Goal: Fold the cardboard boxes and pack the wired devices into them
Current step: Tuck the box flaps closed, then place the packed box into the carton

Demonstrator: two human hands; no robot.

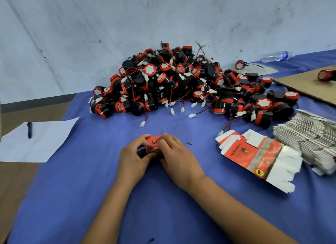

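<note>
both hands, left hand point(133, 157) and right hand point(175, 152), fingers clamped on the red box point(152, 143), squaring it, device pile point(181, 85) waiting at twelve o'clock, flat blanks point(254, 152) at three

Red printed box point(153, 143), gripped between left hand point(134, 156) and right hand point(174, 152) on blue cloth point(91, 189); wired devices point(181, 83) heaped behind; flat box blanks point(254, 152) at right.

A scuffed, grey-white wall point(127, 25) fills the view toward twelve o'clock. The tabletop point(163, 207), draped in blue cloth, meets it. At nine o'clock a dark baseboard point(36, 102) borders brown floor point(18, 171). Light is even.
</note>
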